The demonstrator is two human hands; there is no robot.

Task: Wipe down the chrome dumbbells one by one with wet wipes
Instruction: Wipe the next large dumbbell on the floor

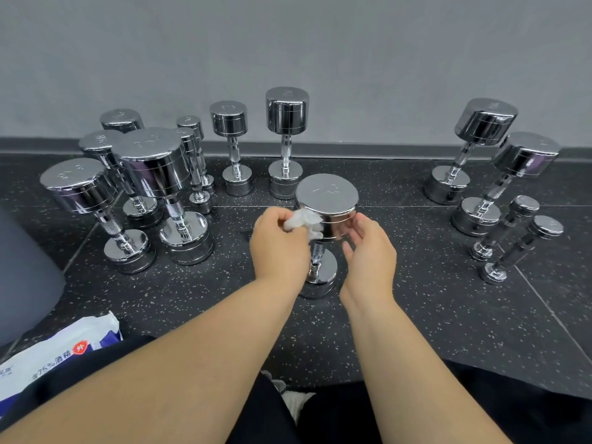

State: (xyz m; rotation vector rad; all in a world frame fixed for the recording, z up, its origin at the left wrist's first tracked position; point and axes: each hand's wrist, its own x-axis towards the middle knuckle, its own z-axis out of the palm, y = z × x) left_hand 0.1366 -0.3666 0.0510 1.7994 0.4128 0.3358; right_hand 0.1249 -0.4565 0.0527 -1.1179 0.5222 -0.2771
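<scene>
The left grip (278, 241) pinches a crumpled white wet wipe (302, 223) against the upright chrome dumbbell (326, 200), the right grip (370, 254) open beside it; hard sideways wiping could topple it.

left hand (278, 245) pinches wipe (302, 221) | right hand (368, 254) relaxed, palm inward | both forearms extended

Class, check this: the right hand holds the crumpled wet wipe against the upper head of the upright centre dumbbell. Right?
Wrong hand: the left hand holds the crumpled wet wipe against the upper head of the upright centre dumbbell, as the head view shows.
</scene>
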